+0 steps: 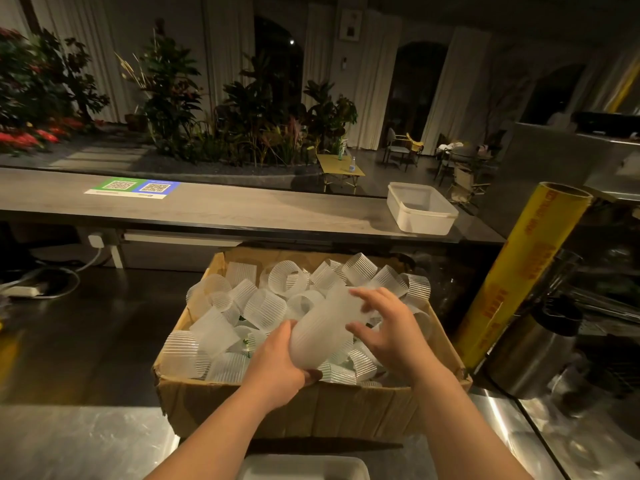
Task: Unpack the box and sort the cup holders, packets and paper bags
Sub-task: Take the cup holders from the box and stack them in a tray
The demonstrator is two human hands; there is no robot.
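Grips frosted ribbed plastic cup holder stack [322, 336] with left hand [277, 362] fingers, mid-frame over brown cardboard box [311, 407]; spreads right hand [391, 327] fingers loose beside it.

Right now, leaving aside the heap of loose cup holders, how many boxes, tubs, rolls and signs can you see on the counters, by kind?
Cardboard box: 1
White tubs: 2
Yellow roll of wrap: 1
QR code sign: 1
Total: 5
Cup holders: too heaped and overlapped to count.
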